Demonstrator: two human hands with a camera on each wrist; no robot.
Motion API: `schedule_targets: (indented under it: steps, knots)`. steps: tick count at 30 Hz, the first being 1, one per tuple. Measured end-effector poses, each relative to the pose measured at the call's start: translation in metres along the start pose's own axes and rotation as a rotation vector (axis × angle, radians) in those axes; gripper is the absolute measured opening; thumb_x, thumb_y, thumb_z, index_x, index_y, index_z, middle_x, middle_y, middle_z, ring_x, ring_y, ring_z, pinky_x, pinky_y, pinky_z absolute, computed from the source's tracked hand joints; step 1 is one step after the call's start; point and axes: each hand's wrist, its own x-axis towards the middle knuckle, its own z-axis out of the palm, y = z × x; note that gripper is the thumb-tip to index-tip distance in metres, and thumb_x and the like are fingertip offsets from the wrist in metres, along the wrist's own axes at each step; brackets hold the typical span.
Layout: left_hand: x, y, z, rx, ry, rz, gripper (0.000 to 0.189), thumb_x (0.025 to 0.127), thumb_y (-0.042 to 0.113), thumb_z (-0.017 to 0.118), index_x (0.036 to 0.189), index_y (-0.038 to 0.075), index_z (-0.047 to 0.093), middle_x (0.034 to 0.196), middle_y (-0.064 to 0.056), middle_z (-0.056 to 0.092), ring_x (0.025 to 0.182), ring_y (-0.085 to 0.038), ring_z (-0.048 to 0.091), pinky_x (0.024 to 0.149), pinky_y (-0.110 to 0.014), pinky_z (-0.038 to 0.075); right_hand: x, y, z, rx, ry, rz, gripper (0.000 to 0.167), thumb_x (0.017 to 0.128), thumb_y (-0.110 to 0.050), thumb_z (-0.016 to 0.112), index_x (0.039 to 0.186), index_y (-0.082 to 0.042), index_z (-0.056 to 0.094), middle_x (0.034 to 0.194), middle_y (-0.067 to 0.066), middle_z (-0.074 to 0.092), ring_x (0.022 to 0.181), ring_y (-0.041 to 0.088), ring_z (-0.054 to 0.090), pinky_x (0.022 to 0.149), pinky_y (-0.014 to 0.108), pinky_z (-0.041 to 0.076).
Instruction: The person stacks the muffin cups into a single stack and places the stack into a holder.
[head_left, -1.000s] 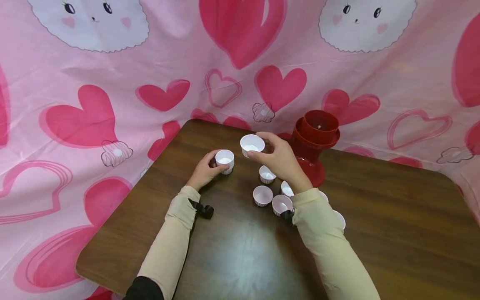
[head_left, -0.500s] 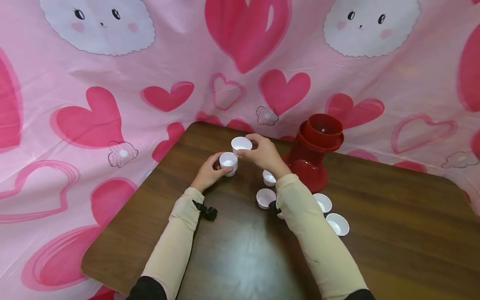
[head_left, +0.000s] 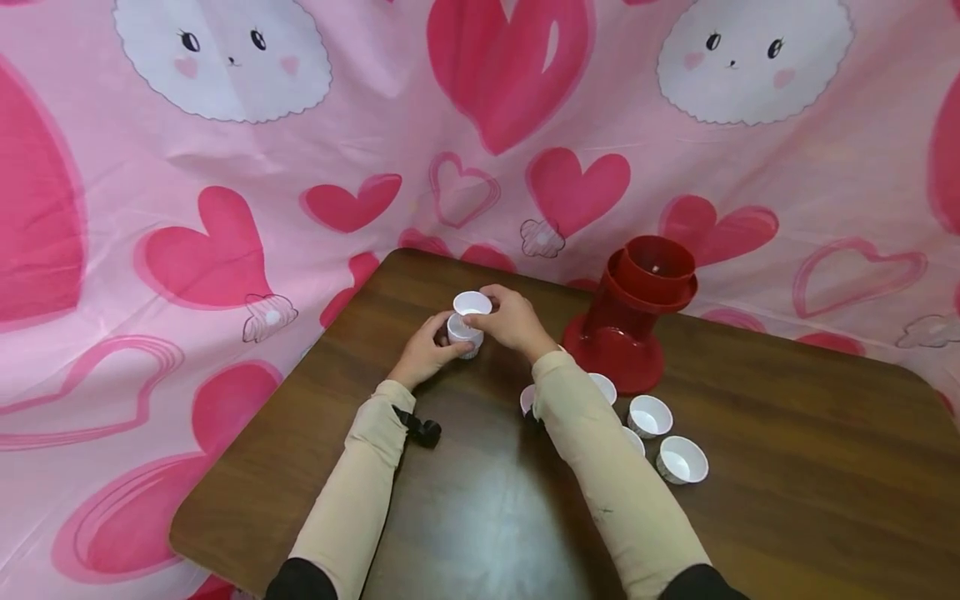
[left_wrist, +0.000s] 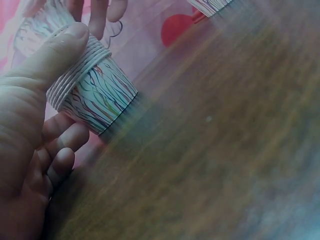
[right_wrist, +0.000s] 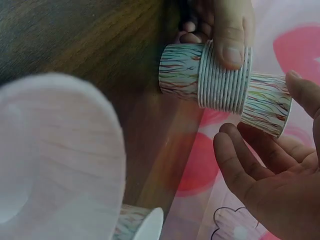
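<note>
My left hand (head_left: 426,350) holds a nested stack of white paper baking cups (head_left: 466,335) above the table, thumb across the stacked rims. Streaky coloured lines pattern the stack's wall (left_wrist: 105,92). Directly over it, my right hand (head_left: 517,323) pinches a single paper baking cup (head_left: 472,303) near its rim. From the right wrist, this single cup (right_wrist: 267,104) sits with its base end at the top of the stack (right_wrist: 182,70), partly inside it. My right thumb touches the rim while the other fingers lie curved on the far side.
Several loose baking cups (head_left: 682,460) stand on the brown table (head_left: 787,442) by the right forearm, which hides some of them. Behind them is a red dispenser-like holder (head_left: 626,325) with a round base. A pink heart-patterned cloth (head_left: 360,125) hangs along the table's back and left.
My right hand has moved left and slightly down, bringing its cup from beside the stack onto its top. My left hand keeps holding the stack. The head view has shifted slightly.
</note>
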Motion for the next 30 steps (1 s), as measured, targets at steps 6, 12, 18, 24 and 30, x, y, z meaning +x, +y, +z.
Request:
schedule_targets:
  steps: [6, 12, 18, 24, 30]
  knots:
    - [0.000, 0.005, -0.001, -0.001, 0.004, -0.023, 0.062, 0.086, 0.027, 0.083, 0.139, 0.011, 0.056, 0.109, -0.012, 0.054, 0.095, -0.025, 0.052, 0.078, -0.036, 0.044, -0.002, -0.005, 0.006, -0.078, -0.034, -0.020, 0.054, 0.086, -0.024, 0.082, 0.131, -0.002, 0.061, 0.117, 0.013, 0.068, 0.101, 0.027, 0.061, 0.089, 0.040, 0.049]
    - [0.000, 0.003, -0.002, 0.028, 0.005, -0.001, 0.060, 0.086, 0.020, 0.082, 0.139, 0.007, 0.057, 0.117, -0.016, 0.056, 0.101, -0.029, 0.051, 0.084, -0.038, 0.042, -0.004, 0.001, 0.015, -0.136, -0.073, 0.015, 0.056, 0.086, -0.025, 0.082, 0.132, -0.001, 0.061, 0.119, 0.013, 0.067, 0.106, 0.028, 0.059, 0.094, 0.040, 0.047]
    - [-0.002, 0.001, -0.003, 0.019, 0.018, -0.010, 0.059, 0.087, 0.018, 0.082, 0.138, 0.005, 0.056, 0.118, -0.017, 0.055, 0.100, -0.030, 0.050, 0.084, -0.037, 0.041, -0.007, 0.001, 0.014, -0.160, -0.100, 0.016, 0.073, 0.086, -0.028, 0.082, 0.146, -0.002, 0.050, 0.132, 0.017, 0.062, 0.118, 0.031, 0.057, 0.103, 0.043, 0.043]
    - [-0.002, 0.003, -0.002, 0.004, -0.001, -0.034, 0.060, 0.088, 0.023, 0.082, 0.139, 0.007, 0.055, 0.120, -0.016, 0.055, 0.102, -0.028, 0.049, 0.084, -0.037, 0.041, -0.016, 0.000, -0.001, -0.119, -0.104, 0.041, 0.077, 0.087, -0.030, 0.081, 0.150, -0.007, 0.044, 0.123, 0.018, 0.065, 0.108, 0.030, 0.062, 0.092, 0.044, 0.050]
    - [-0.002, 0.006, -0.001, -0.004, -0.002, -0.039, 0.062, 0.086, 0.025, 0.083, 0.140, 0.009, 0.055, 0.120, -0.014, 0.057, 0.100, -0.027, 0.050, 0.083, -0.037, 0.041, -0.029, -0.007, -0.024, -0.072, -0.056, 0.035, 0.062, 0.090, -0.028, 0.077, 0.143, -0.009, 0.053, 0.115, 0.016, 0.067, 0.100, 0.029, 0.063, 0.084, 0.043, 0.053]
